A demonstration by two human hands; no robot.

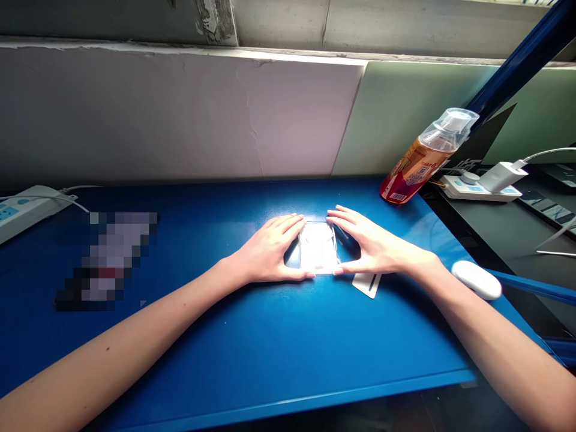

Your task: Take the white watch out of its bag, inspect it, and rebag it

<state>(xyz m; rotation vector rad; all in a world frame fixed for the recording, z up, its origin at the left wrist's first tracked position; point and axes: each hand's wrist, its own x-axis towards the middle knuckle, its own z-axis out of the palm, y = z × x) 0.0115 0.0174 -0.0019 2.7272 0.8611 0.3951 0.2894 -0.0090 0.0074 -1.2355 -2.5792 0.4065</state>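
A small, see-through packet point(317, 249) with something white in it lies between my hands on the blue table point(252, 348). Glare washes out its surface, so I cannot make out the contents. My left hand point(275, 247) grips its left side, fingertips by the upper left corner and thumb along the bottom edge. On the other side my right hand point(366, 243) has its fingers at the upper right corner and its thumb at the lower right. Partly under the right hand is a white card point(366, 285) with a dark stripe.
A bottle of reddish liquid point(423, 162) with a clear cap stands at the back right. Beside my right forearm lies a white rounded case point(477, 279). Power strips point(479, 189) with cables sit at both sides. A blurred-out flat object point(112, 258) lies left.
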